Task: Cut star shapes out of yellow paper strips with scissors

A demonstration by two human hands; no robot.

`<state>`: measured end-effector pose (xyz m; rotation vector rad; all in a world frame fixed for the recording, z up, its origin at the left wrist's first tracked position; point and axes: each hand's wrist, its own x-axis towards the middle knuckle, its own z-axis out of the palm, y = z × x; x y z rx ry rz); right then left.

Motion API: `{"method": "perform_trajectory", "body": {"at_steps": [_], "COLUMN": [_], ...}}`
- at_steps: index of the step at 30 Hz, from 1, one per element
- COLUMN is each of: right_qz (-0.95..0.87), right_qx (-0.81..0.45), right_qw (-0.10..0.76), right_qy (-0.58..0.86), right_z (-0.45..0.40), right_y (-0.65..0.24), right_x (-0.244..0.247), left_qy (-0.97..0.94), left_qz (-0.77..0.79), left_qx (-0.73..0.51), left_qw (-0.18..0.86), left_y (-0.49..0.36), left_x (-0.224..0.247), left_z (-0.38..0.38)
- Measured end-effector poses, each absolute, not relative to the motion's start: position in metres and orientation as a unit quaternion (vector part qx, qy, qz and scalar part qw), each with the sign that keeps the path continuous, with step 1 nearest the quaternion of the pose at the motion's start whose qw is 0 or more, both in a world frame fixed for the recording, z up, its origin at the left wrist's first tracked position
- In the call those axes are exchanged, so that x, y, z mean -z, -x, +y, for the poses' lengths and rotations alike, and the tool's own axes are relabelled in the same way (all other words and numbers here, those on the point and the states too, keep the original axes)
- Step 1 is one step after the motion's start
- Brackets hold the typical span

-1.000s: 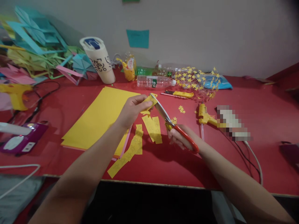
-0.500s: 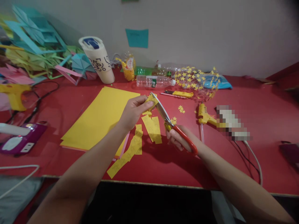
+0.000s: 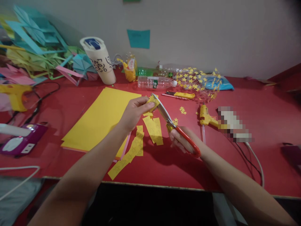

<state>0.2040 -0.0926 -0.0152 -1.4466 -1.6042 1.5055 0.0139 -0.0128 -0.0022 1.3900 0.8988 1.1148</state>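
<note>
My left hand point(image 3: 134, 113) pinches a small piece of yellow paper point(image 3: 154, 101) between thumb and fingers. Against the paper's right side lie the blades of the scissors point(image 3: 165, 113). My right hand point(image 3: 180, 138) is closed around their red handles, with some fingers hidden behind them. Below the hands, yellow paper strips point(image 3: 154, 130) with faint star outlines lie on the red table point(image 3: 164, 172). A longer group of strips point(image 3: 128, 157) runs toward the front edge. Small cut yellow stars point(image 3: 182, 110) lie in little heaps beyond the scissors.
Yellow sheets point(image 3: 98, 119) are stacked at left. Behind stand a white tumbler point(image 3: 100, 61) and a lying plastic bottle point(image 3: 154, 83). A yellow cutter point(image 3: 183, 95), a star-covered clear bottle point(image 3: 195, 82) and a glue gun point(image 3: 207, 116) with its cable lie to the right.
The scissors' red handle has shifted very slightly right and down with my right hand. My left hand and the paper stay in place.
</note>
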Motion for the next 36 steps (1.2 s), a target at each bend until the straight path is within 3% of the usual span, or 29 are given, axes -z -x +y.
{"method": "perform_trajectory", "body": {"at_steps": [13,19,20,25,28,36], "right_qz": [-0.563,-0.536,-0.535,-0.553,-0.555,-0.54], "right_qx": [-0.545,-0.522,-0.518,-0.523,-0.528,-0.54], "right_qw": [0.255,0.308,0.315,0.324,0.312,0.29], "right_qy": [0.567,0.588,0.588,0.562,0.562,0.577], "right_z": [-0.092,-0.088,-0.087,-0.088,-0.09,-0.09], "right_y": [-0.201,-0.204,-0.204,-0.203,-0.202,-0.2], "right_x": [0.008,0.02,0.02,0.018,0.017,0.02], "left_qy": [-0.59,-0.61,-0.614,-0.643,-0.567,-0.411], "left_qz": [0.381,0.423,0.418,0.363,0.356,0.379], "left_qx": [-0.454,-0.585,-0.581,-0.337,-0.368,-0.488], "left_qw": [0.548,0.327,0.333,0.584,0.645,0.67], "left_y": [-0.008,-0.007,-0.009,-0.022,-0.028,-0.026], "left_x": [0.005,0.003,0.001,-0.006,-0.003,-0.005], "left_z": [-0.006,-0.006,-0.009,-0.026,-0.029,-0.022]}}
